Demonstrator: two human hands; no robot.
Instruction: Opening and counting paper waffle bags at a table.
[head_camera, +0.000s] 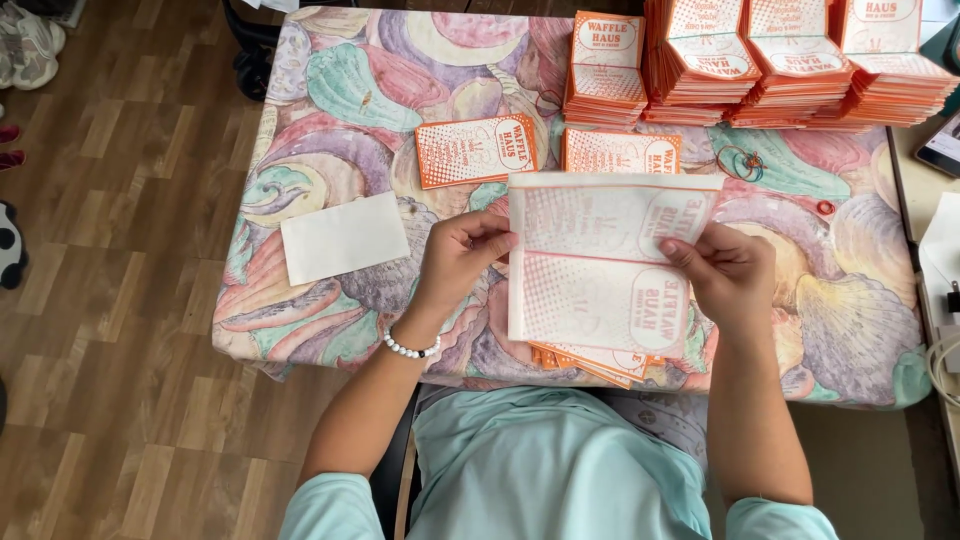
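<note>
A thin white paper sheet with faint orange print showing through is held up over the table, creased across its middle. My left hand pinches its left edge; a white bead bracelet sits on that wrist. My right hand grips its right edge. Under the sheet, at the table's near edge, lies a small pile of orange printed papers.
A table with a pastel shell-pattern cloth carries tall stacks of orange printed bags along the far edge, two single orange bags nearer, a blank white paper at left, and rubber bands. Wooden floor lies to the left.
</note>
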